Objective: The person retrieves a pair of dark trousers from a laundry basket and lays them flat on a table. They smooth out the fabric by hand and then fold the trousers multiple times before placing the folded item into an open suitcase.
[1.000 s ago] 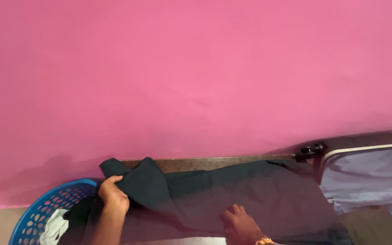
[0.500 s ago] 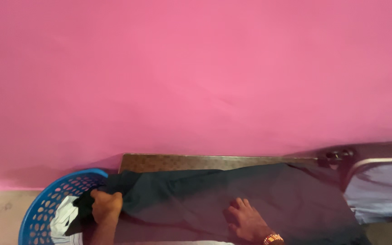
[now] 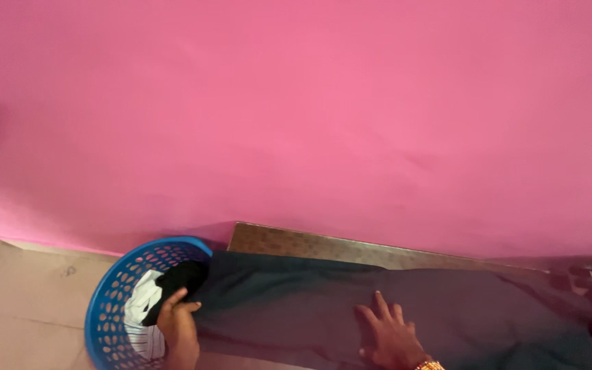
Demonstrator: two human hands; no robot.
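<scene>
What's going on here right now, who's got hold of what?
A person is working on a dark garment spread along a wooden table against a pink wall. The right hand lies flat on the cloth, fingers spread. The left hand grips the garment's end at the table's edge, over a blue basket on the floor that holds some white striped cloth.

A smooth, matt pink painted wall point(image 3: 323, 103) fills nearly the whole view, evenly lit, with a soft shadow darkening its lower left. Below it, at the left, runs a pale beige tiled floor point(image 3: 22, 301). Against the wall's foot stands a brown speckled table top point(image 3: 296, 243), only its far edge strip showing.
</scene>
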